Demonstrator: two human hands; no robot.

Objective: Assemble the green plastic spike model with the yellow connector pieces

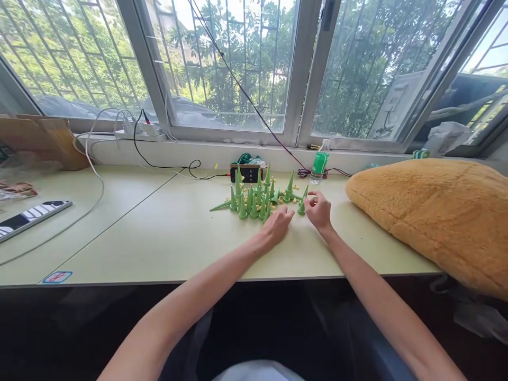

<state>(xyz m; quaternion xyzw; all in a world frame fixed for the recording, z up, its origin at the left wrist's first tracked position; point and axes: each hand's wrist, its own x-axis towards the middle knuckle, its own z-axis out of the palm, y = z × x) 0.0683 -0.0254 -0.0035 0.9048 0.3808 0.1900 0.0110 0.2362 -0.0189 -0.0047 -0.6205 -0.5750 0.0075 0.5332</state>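
A cluster of pointed green plastic cones (pixel 254 203) with small yellow pieces among them stands on the table, most upright, one lying with its tip to the left. My left hand (pixel 279 224) rests at the front right of the cluster, fingers curled closed; whatever they hold, if anything, is hidden. To its right, my right hand (pixel 319 211) has its thumb and fingers drawn together at the side of a single green cone (pixel 302 206), which stands upright and slightly apart from the others.
Behind the cones a phone (pixel 246 175) leans with its screen lit, a cable plugged in. A green-labelled bottle (pixel 319 163) stands at the back. The large tan plush cushion (pixel 432 217) covers the right side. On the left are a power strip (pixel 141 133) and a cardboard box (pixel 59 143).
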